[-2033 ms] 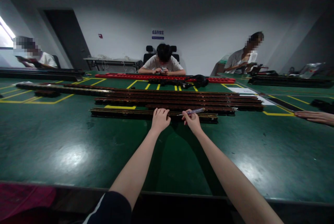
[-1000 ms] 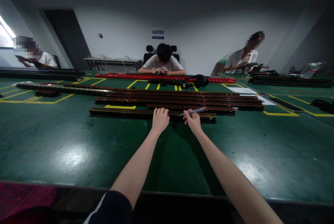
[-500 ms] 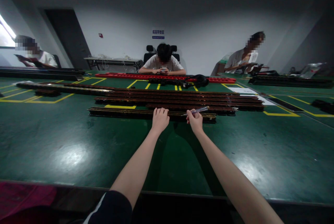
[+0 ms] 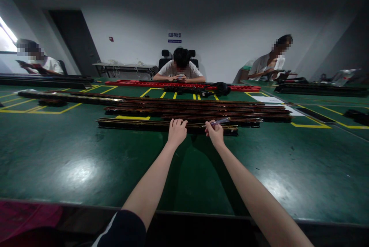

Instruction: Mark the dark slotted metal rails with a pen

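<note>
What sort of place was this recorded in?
Most likely a factory workshop: long dark strips lie in rows on a green table marked with yellow lines, and a Chinese wall sign reads "finished-product storage area".

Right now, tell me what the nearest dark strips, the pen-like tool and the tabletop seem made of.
Dark strips: metal or plastic, I cannot tell which; glossy, with gold-coloured lines catching light.
Pen-like tool in the right hand: probably a plastic handle, judging by its pale, translucent look.
Tabletop: smooth, semi-gloss green, perhaps vinyl or rubber, given its soft reflections.
</note>
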